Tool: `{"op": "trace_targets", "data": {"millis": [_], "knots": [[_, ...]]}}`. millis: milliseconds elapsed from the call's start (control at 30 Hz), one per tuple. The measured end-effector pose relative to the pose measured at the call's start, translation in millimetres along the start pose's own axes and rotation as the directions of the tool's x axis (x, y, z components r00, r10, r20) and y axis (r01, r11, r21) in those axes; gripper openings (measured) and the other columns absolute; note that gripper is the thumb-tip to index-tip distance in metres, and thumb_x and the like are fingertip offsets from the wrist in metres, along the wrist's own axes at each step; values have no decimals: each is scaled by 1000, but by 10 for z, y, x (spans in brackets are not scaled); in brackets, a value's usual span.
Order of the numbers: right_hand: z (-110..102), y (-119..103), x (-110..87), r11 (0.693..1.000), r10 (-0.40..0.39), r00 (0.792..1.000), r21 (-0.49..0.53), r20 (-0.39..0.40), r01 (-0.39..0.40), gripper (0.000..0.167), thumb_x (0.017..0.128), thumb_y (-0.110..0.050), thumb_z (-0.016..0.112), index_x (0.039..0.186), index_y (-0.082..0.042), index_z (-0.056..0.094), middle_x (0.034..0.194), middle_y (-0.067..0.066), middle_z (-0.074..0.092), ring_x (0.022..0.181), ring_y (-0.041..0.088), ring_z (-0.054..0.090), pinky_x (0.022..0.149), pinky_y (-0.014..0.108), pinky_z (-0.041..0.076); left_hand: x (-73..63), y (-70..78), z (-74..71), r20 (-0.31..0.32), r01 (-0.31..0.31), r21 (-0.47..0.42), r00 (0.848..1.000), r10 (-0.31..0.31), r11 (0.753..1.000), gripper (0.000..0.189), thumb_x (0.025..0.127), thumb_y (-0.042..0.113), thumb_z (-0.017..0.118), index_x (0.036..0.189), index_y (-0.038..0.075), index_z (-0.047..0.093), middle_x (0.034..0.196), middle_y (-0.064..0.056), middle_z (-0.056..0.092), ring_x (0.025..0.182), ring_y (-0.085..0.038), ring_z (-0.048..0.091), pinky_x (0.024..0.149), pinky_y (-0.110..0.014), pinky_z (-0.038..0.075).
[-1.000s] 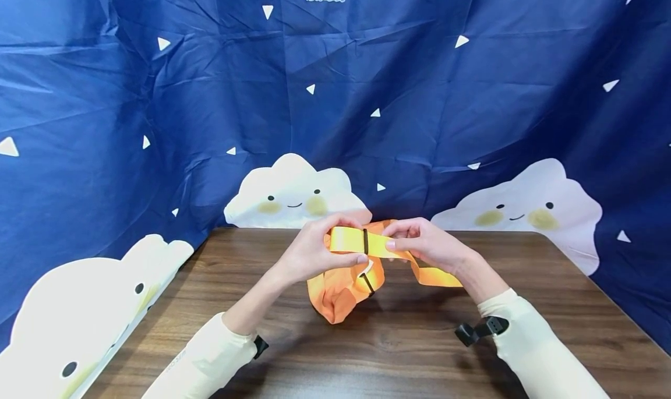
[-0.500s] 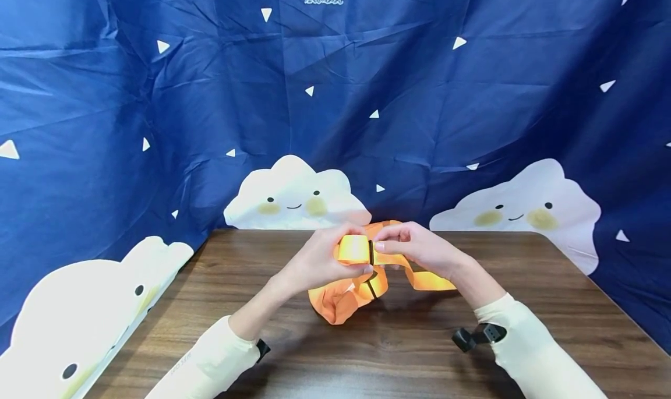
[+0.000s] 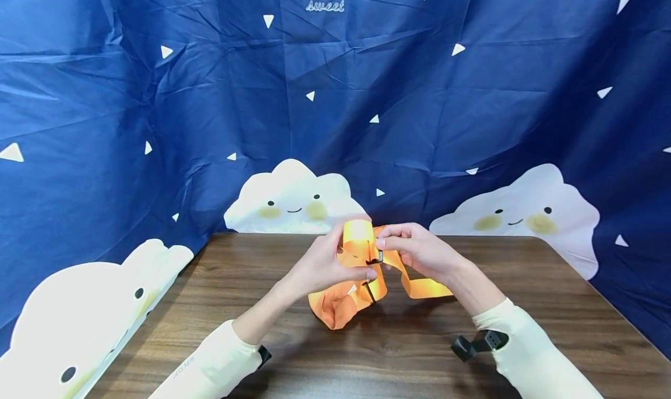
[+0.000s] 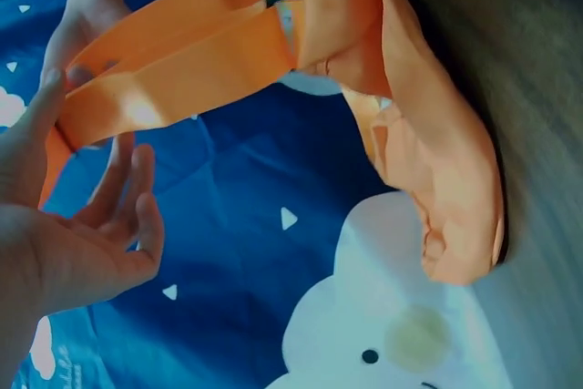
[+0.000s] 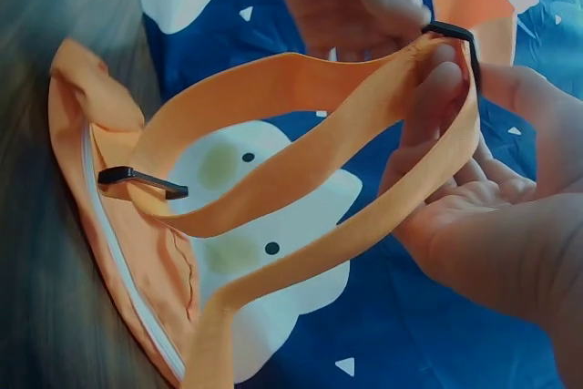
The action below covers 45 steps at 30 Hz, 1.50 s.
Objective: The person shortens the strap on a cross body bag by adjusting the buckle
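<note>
An orange zippered bag (image 3: 335, 311) with a long orange strap (image 3: 430, 288) stands on the wooden table, partly behind my hands. At the raised strap loop, my left hand (image 3: 314, 265) holds the webbing, its fingers partly behind it and its thumb below. My right hand (image 3: 419, 250) pinches the strap at a black slider buckle (image 5: 451, 32), thumb on one side and a finger on the other. Another black slider (image 5: 141, 181) sits lower on the strap, near the bag's white zipper (image 5: 123, 252). Several strap lengths run between bag and hands in the right wrist view.
The brown wooden table (image 3: 209, 306) extends around the bag. Behind it hangs a blue curtain (image 3: 314, 125) printed with white triangles and smiling clouds. Dark wrist-camera mounts (image 3: 472, 343) show at both sleeves.
The strap loop has tipped upward and the slider has turned from upright to lying nearly flat. My right hand has shifted slightly left onto the slider, and the left hand slightly right.
</note>
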State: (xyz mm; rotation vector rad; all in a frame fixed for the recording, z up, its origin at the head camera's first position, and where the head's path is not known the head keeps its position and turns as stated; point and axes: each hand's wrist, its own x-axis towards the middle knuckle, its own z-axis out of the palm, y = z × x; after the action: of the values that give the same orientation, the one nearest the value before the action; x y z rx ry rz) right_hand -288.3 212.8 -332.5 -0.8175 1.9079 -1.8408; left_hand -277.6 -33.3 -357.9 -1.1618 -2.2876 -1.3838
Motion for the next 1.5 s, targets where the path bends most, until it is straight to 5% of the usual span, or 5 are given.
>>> {"op": "trace_targets", "data": {"millis": [500, 733, 1000, 1267, 1500], "knots": [[27, -165, -48, 949, -84, 995, 299, -55, 96, 27, 106, -9, 47, 101, -6, 73, 95, 4, 69, 79, 21, 59, 75, 29, 50, 1, -62, 66, 14, -162, 329, 986, 167, 930, 38, 83, 36, 86, 108, 11, 74, 97, 4, 70, 92, -13, 64, 83, -25, 51], [-50, -254, -98, 915, -178, 981, 355, -72, 192, 32, 106, -9, 43, 94, -7, 73, 87, 3, 69, 74, 18, 56, 69, 26, 45, -9, -141, 115, 138, -178, 498, 982, 126, 849, 38, 85, 41, 83, 108, 12, 74, 99, 5, 71, 91, -10, 64, 85, -29, 50], [-117, -273, -134, 890, -179, 982, 418, -51, 184, 31, 107, -9, 43, 94, -6, 71, 84, 4, 67, 69, 18, 54, 69, 25, 45, 0, -166, 124, 196, -147, 493, 979, 55, 858, 35, 84, 39, 85, 105, 15, 73, 98, 6, 71, 89, -10, 64, 81, -27, 50], [-164, -307, -156, 795, -167, 985, 587, -32, 154, 34, 107, -9, 40, 90, -4, 68, 83, 8, 64, 68, 19, 55, 66, 26, 44, -29, -206, 128, 268, -176, 582, 963, 17, 794, 35, 84, 47, 83, 100, 17, 74, 93, 8, 71, 83, -7, 60, 81, -34, 48], [-137, -226, -93, 942, -81, 973, 302, -218, 146, 30, 105, -8, 47, 87, -8, 70, 80, 5, 64, 66, 19, 54, 65, 26, 45, -34, -196, 96, 241, -137, 585, 970, -11, 800, 53, 84, 54, 80, 120, 15, 71, 112, 5, 69, 100, -11, 61, 90, -40, 48]]}}
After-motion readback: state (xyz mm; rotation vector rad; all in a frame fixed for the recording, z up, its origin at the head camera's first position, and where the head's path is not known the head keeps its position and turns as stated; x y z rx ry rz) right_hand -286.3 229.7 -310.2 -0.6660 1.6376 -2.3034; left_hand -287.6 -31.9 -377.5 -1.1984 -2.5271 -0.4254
